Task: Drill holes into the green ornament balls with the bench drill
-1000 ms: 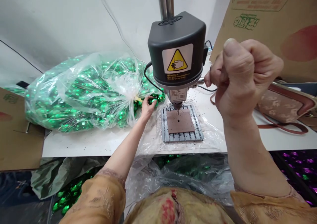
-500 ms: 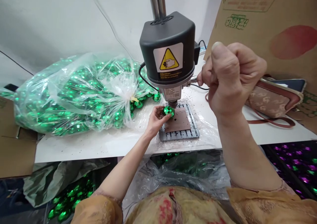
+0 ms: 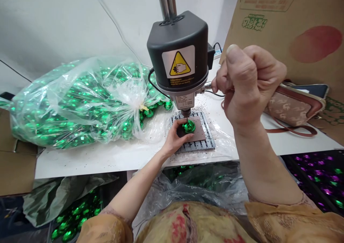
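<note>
A shiny green mirror-tiled ball [image 3: 189,127] rests on the brown square pad [image 3: 199,132] of a small bench drill press [image 3: 178,53], right under its chuck [image 3: 186,112]. My left hand [image 3: 176,137] curls around the ball's left side, with the index finger at its top and the thumb at its lower edge. Higher up on the right, my right hand [image 3: 248,81] is a closed fist at the press's metal feed lever [image 3: 207,86]. Most of the lever is hidden behind that fist.
A big clear plastic bag [image 3: 72,103] full of green balls lies left on the white table [image 3: 88,164]. To the right are a handbag [image 3: 292,105] with a brown strap and a cardboard box [image 3: 285,17]. Dark crumbs surround the slotted base [image 3: 208,142]. More balls fill containers below the table.
My left hand has brought the green ball slightly down and right, from the pad's upper left corner to under the chuck. My right fist has stayed at the lever.
</note>
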The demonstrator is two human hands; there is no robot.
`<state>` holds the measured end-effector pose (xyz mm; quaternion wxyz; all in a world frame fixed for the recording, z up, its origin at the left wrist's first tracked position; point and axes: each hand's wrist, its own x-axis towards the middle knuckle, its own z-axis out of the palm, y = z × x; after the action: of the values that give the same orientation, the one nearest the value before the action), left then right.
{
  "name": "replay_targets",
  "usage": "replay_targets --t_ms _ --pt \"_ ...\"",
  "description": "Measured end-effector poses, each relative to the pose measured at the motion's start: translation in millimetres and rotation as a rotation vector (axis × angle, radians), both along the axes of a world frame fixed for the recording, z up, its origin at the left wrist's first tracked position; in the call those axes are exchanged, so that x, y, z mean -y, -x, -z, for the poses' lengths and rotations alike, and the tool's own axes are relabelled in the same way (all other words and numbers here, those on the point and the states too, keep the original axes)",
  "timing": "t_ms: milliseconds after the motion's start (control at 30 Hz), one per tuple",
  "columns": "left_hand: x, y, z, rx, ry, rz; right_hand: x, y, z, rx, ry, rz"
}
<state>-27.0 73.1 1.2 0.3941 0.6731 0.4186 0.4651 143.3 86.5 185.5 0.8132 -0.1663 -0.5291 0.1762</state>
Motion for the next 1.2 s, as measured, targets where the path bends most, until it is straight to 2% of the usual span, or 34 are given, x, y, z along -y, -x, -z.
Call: replay_targets --t_ms 167,333,467,733,933,1200 --pt "2.0 -6.8 2.1 0.038 0.026 -0.062 1.2 0.5 2.0 0.026 0.008 0.027" --pt "2.0 -7.7 1.1 0.053 0.057 -0.062 2.3 -0.8 15.3 0.03 0.019 0.11" --pt "1.4 -6.8 1.1 0.05 0.047 -0.051 8.1 -0.3 25.3 0.04 0.027 0.11" --pt "1.8 -7.2 1.6 0.053 0.037 -0.046 3.0 -2.7 37.8 0.061 -0.111 0.062" --pt "1.4 -6.8 3.3 0.042 0.034 -0.06 -1.2 0.9 49.0 0.018 -0.202 0.148" --pt "2.8 -5.5 4.7 0.045 0.024 -0.055 -4.7 -2.5 66.1 0.073 -0.326 0.108"
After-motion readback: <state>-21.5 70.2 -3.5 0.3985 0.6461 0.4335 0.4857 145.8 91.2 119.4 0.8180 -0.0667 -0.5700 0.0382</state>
